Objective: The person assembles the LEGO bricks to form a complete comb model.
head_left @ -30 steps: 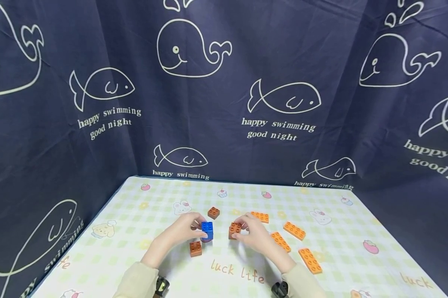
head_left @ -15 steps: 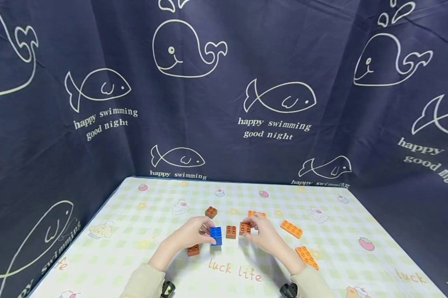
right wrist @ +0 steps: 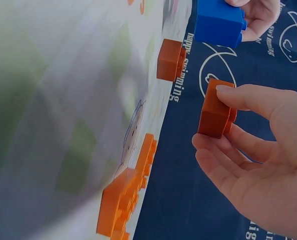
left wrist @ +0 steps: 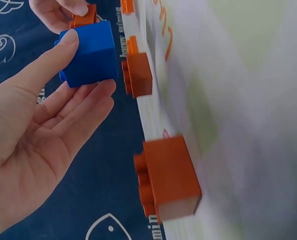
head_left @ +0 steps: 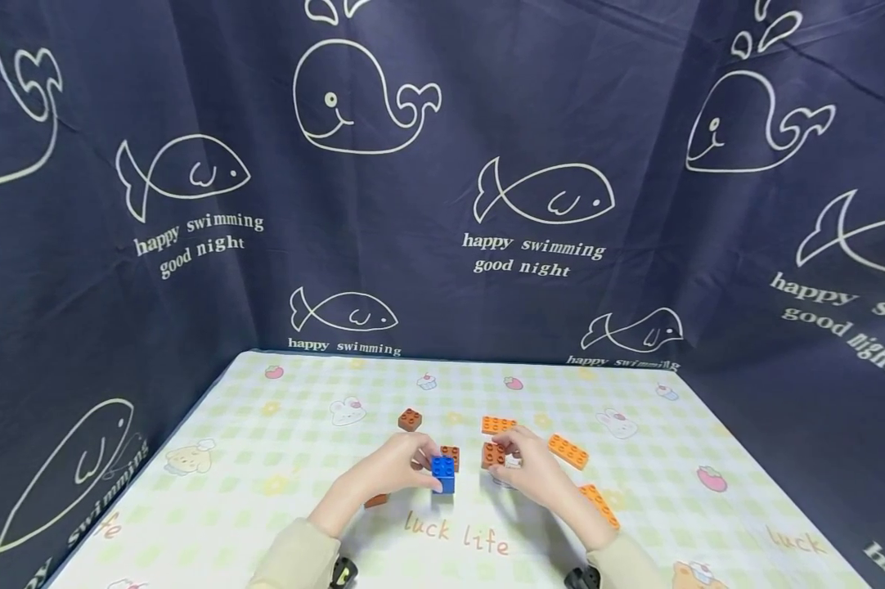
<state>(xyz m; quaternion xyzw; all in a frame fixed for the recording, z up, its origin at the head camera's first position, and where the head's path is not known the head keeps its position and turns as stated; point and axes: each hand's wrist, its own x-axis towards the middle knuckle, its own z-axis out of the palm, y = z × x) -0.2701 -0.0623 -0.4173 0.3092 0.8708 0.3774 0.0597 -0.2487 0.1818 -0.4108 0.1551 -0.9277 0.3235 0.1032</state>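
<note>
One blue four-stud toy brick [head_left: 443,476] is being pinched by the left hand [head_left: 394,464], the thumb pressing its near side and the fingers bracing its far side. The right hand [head_left: 534,469] is likewise pinching a brown four-stud brick [head_left: 493,456] between thumb and fingers. Both held bricks are hanging clear of the checked tablecloth [head_left: 214,511], studs facing up, with a gap separating them. A second brown brick [head_left: 453,455] is standing on the cloth behind the blue one, which is partly hiding it in the head view. A third brown brick [head_left: 375,501] is peeking out past the near side of the left hand, and a fourth brown brick [head_left: 410,420] is lying farther back. Around the right hand, three orange eight-stud plates [head_left: 568,451] are lying apart from one another. Behind the table, a navy curtain [head_left: 428,213] printed with whales and fish is hanging.
</note>
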